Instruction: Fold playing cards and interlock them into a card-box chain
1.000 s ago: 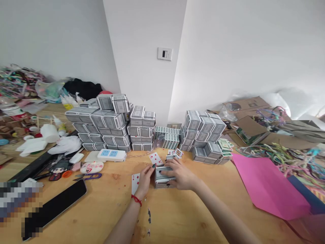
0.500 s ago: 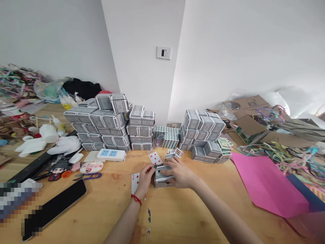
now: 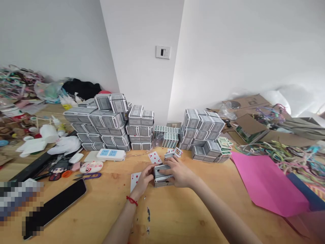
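Observation:
A grey-patterned box of playing cards (image 3: pixel 160 175) lies on the wooden table (image 3: pixel 177 217) in front of me. My left hand (image 3: pixel 143 179), with a red string at the wrist, grips the box's left end. My right hand (image 3: pixel 179 173) lies over its top and right side, fingers curled on it. A loose red-pip card (image 3: pixel 134 180) lies under my left hand, another (image 3: pixel 154 157) lies just beyond the box, and a few more cards (image 3: pixel 174 153) sit behind my right hand.
Stacks of card boxes stand at the back left (image 3: pixel 106 122) and back right (image 3: pixel 203 130). A white power strip (image 3: pixel 111 154), scissors (image 3: pixel 87 175) and a black phone (image 3: pixel 54 207) lie left. A pink sheet (image 3: pixel 266 184) and coloured strips (image 3: pixel 284 154) lie right.
Both hands stay on the card box; my left hand has closed in tighter on its left end. The view has shifted slightly.

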A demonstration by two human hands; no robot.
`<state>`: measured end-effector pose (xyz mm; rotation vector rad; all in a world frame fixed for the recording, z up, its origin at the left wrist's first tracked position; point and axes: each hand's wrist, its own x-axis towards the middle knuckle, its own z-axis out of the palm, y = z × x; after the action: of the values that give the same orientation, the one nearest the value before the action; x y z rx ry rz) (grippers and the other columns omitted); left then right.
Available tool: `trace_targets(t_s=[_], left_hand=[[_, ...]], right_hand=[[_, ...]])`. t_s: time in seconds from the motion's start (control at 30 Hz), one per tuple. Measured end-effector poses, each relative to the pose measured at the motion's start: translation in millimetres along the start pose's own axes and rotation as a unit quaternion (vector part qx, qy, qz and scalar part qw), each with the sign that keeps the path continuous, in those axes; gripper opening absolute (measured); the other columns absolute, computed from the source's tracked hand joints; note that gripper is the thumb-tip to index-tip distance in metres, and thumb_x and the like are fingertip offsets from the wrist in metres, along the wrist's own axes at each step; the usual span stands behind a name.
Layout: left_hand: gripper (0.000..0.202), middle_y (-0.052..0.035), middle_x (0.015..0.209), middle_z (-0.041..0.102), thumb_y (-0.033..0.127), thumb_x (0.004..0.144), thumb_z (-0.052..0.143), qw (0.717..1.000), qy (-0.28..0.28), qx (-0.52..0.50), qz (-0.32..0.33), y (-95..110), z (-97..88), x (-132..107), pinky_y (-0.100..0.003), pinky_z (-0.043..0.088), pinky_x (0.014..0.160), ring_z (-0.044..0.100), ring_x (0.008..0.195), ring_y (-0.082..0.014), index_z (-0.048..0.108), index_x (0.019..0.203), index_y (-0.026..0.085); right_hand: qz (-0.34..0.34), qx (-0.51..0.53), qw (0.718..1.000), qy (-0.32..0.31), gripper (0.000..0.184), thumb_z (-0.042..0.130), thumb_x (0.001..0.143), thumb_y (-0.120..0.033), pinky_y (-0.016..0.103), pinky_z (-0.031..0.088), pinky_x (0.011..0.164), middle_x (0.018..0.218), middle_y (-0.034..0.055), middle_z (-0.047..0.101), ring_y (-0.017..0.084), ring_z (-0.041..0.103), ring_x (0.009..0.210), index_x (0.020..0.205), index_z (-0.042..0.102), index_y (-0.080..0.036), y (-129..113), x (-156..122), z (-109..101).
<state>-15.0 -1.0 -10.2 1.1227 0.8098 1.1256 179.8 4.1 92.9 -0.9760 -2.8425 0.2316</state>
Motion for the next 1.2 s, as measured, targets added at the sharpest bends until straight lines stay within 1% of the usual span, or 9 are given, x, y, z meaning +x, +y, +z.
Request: trace_targets(t_s=[0.2, 0.37, 0.47, 0.6, 0.8, 0.93, 1.03, 1.13, 1.2], left_hand=[[0.068, -0.0042, 0.119, 0.055, 0.002, 0.055, 0.044, 0.998, -0.059, -0.031, -0.016, 2.1, 0.3, -1.3, -0.038, 0.032, 0.096, 0.044, 0.113, -0.0231, 0.047, 0.12, 0.022], [0.073, -0.004, 0.122, 0.052, 0.003, 0.052, 0.044, 0.996, -0.075, -0.051, -0.011, 2.3, 1.8, -3.4, -0.039, 0.031, 0.097, 0.042, 0.115, -0.0247, 0.045, 0.122, 0.023], [0.07, -0.0046, 0.121, 0.053, 0.007, 0.052, 0.044, 0.995, -0.076, -0.071, -0.006, 3.7, 2.6, -4.5, -0.038, 0.033, 0.095, 0.043, 0.114, -0.0258, 0.047, 0.121, 0.021], [0.055, -0.0063, 0.118, 0.054, 0.017, 0.065, 0.048, 0.997, -0.054, -0.059, -0.02, 7.7, 6.0, -5.2, -0.037, 0.036, 0.091, 0.046, 0.111, -0.0255, 0.048, 0.12, 0.021], [0.037, -0.0049, 0.119, 0.053, 0.031, 0.078, 0.048, 0.999, 0.008, 0.037, -0.006, 8.7, 17.2, -6.6, -0.034, 0.036, 0.093, 0.045, 0.111, -0.0223, 0.051, 0.114, 0.022], [0.033, -0.0045, 0.116, 0.054, 0.033, 0.083, 0.041, 0.993, 0.055, 0.1, 0.025, 1.4, 22.3, -9.0, -0.033, 0.033, 0.096, 0.046, 0.11, -0.0192, 0.05, 0.113, 0.023], [0.033, -0.0052, 0.116, 0.053, 0.032, 0.084, 0.039, 0.989, 0.064, 0.129, 0.039, -3.0, 23.2, -10.1, -0.032, 0.032, 0.097, 0.044, 0.112, -0.0186, 0.048, 0.114, 0.022], [0.034, -0.0056, 0.12, 0.05, 0.032, 0.084, 0.039, 0.987, 0.066, 0.141, 0.041, -3.8, 22.5, -10.7, -0.032, 0.033, 0.096, 0.042, 0.114, -0.019, 0.047, 0.115, 0.021], [0.035, -0.0056, 0.123, 0.048, 0.033, 0.084, 0.039, 0.987, 0.063, 0.142, 0.029, -2.8, 21.9, -11.1, -0.031, 0.034, 0.095, 0.041, 0.115, -0.0194, 0.046, 0.116, 0.021]], right_hand=[[0.0, -0.003, 1.0, 0.001, 0.044, 0.059, 0.07, -0.025, 0.046, 0.02, 0.092, 0.115, 0.0086, 0.051, 0.027, 0.037, 0.107, 0.114, 0.054, -0.031, -2.0, -0.3, -1.9], [0.003, -0.013, 1.0, -0.009, 0.045, 0.059, 0.069, -0.024, 0.047, 0.019, 0.093, 0.115, 0.0086, 0.051, 0.027, 0.037, 0.109, 0.114, 0.054, -0.031, -4.6, 0.8, -4.5], [0.001, -0.015, 1.0, -0.009, 0.045, 0.059, 0.069, -0.024, 0.047, 0.018, 0.093, 0.117, 0.0087, 0.05, 0.027, 0.036, 0.109, 0.114, 0.054, -0.031, -5.7, 1.9, -4.8], [0.004, -0.008, 1.0, -0.006, 0.044, 0.058, 0.071, -0.023, 0.047, 0.02, 0.092, 0.118, 0.0083, 0.049, 0.027, 0.037, 0.109, 0.114, 0.054, -0.032, -6.4, 1.7, -4.3], [0.016, -0.008, 1.0, -0.013, 0.048, 0.058, 0.072, -0.026, 0.049, 0.017, 0.094, 0.118, 0.0087, 0.049, 0.029, 0.033, 0.113, 0.119, 0.05, -0.032, -6.6, -0.7, -1.3], [0.021, -0.003, 1.0, -0.013, 0.054, 0.058, 0.072, -0.026, 0.051, 0.017, 0.095, 0.119, 0.0094, 0.048, 0.029, 0.033, 0.115, 0.123, 0.044, -0.032, -7.4, -1.3, 3.6], [0.024, 0.018, 1.0, -0.006, 0.052, 0.06, 0.072, -0.027, 0.053, 0.015, 0.097, 0.122, 0.0088, 0.047, 0.029, 0.031, 0.118, 0.122, 0.045, -0.032, -5.8, -3.8, 6.6], [0.04, 0.071, 0.996, 0.03, 0.056, 0.062, 0.071, -0.031, 0.049, 0.02, 0.099, 0.128, 0.0087, 0.042, 0.028, 0.029, 0.121, 0.124, 0.044, -0.029, 0.7, -11.1, 7.9], [0.075, 0.123, 0.985, 0.09, 0.056, 0.058, 0.074, -0.033, 0.045, 0.026, 0.099, 0.13, 0.0098, 0.04, 0.026, 0.029, 0.123, 0.127, 0.04, -0.025, 7.6, -18.9, 10.9]])
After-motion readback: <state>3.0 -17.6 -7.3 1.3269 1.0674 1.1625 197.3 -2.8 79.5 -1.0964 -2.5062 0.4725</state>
